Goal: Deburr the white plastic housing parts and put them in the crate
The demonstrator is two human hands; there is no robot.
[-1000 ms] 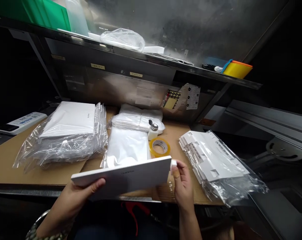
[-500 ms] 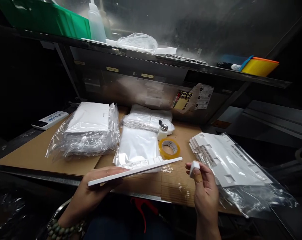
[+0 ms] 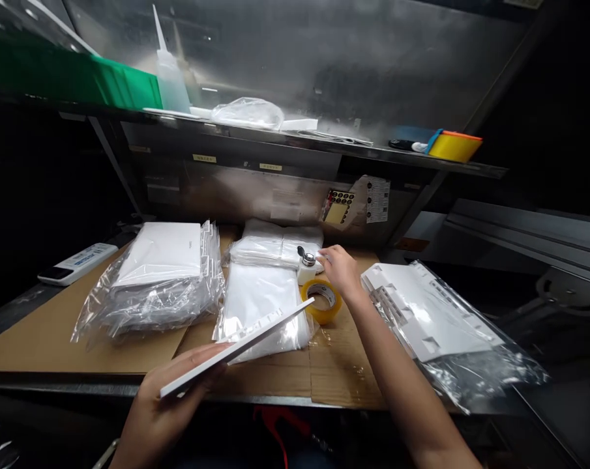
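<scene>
My left hand [image 3: 160,400] grips the near end of a thin white flat panel [image 3: 243,345], held tilted above the front edge of the cardboard-covered bench [image 3: 45,339]. My right hand [image 3: 339,268] is stretched forward, its fingertips pinched on a small white pad against a small white bottle with a metal cap [image 3: 304,268]. A roll of yellow tape [image 3: 323,301] lies just below that hand. Clear flat bags [image 3: 260,299] lie under the panel's far end.
A bagged stack of white panels [image 3: 160,277] lies at the left and bagged white plastic parts [image 3: 436,319] at the right. A white handheld device [image 3: 77,262] lies far left. The shelf above carries a green bin [image 3: 103,81], a squeeze bottle [image 3: 170,78] and a yellow-orange tray [image 3: 454,144].
My right hand left the panel's right end and reached forward to the small capped bottle. My left hand tilted the panel and drew it lower left.
</scene>
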